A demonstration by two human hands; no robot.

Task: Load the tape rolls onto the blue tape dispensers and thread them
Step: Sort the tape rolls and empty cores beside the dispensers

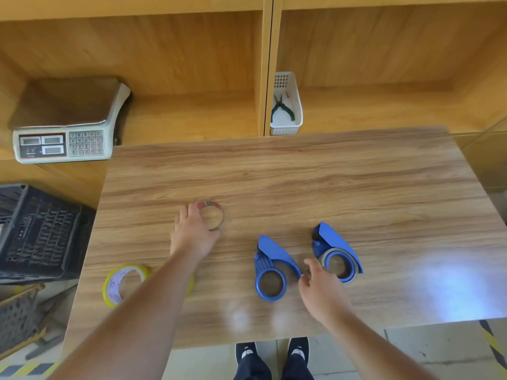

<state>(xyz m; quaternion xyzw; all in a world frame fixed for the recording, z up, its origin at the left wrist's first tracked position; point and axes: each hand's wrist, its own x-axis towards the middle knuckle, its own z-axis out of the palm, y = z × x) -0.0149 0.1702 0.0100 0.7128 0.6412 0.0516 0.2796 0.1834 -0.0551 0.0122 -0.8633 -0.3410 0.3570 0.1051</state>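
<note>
Two blue tape dispensers lie on the wooden table. The left dispenser has a bare ring. The right dispenser carries a roll of tape around its ring. My right hand hovers between them with fingers spread, close to the right one. My left hand rests on the left edge of a thin, nearly used-up tape ring lying flat; the grip itself is not clear. A yellow tape roll lies near the table's front left, partly behind my left forearm.
A weighing scale sits on the shelf at back left. A white basket with green pliers stands in the shelf behind the table. A black crate is left of the table. My feet show below the front edge.
</note>
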